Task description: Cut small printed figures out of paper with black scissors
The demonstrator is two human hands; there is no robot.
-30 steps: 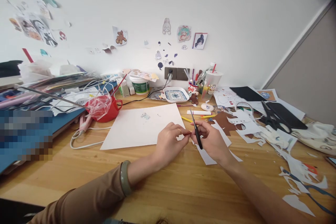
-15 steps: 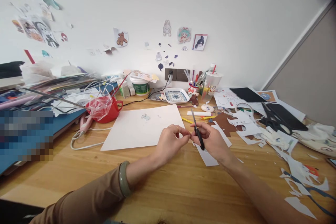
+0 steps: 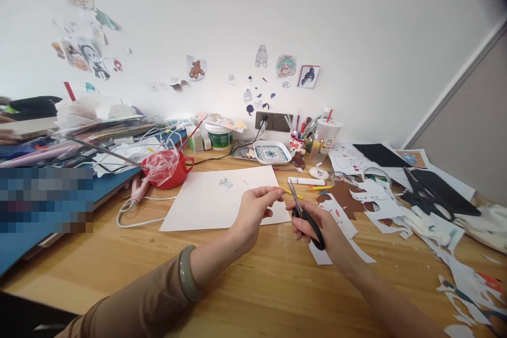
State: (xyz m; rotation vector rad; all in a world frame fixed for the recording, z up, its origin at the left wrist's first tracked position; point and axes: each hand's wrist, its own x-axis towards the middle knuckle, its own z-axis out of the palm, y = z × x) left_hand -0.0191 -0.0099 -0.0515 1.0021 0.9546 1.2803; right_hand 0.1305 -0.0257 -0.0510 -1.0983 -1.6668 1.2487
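Note:
My left hand [image 3: 253, 214] is held up over the right part of a large white sheet of paper [image 3: 202, 203], thumb and fingers pinched together. Whatever lies between those fingertips is too small to make out. Black-handled scissors [image 3: 315, 231] are in my right hand [image 3: 327, 224], their blades pointing up and away beside the left fingertips. A narrow gap separates the two hands. On the sheet sits a small pale blue-grey paper figure [image 3: 226, 183] with tiny bits around it. Beneath my right hand lies a white paper strip [image 3: 322, 257].
Brown paper scraps [image 3: 348, 198] and white offcuts [image 3: 390, 216] cover the right side, near larger black scissors [image 3: 425, 198]. A red mug [image 3: 174, 174] stands left of the sheet. Behind are a patterned tray [image 3: 272, 153], a white marker [image 3: 307, 181] and a plastic drink cup [image 3: 327, 134].
My hands have drawn slightly apart, the right one lower with the scissors turned in its grip. The left fingertips have risen a little. The whole view has shifted.

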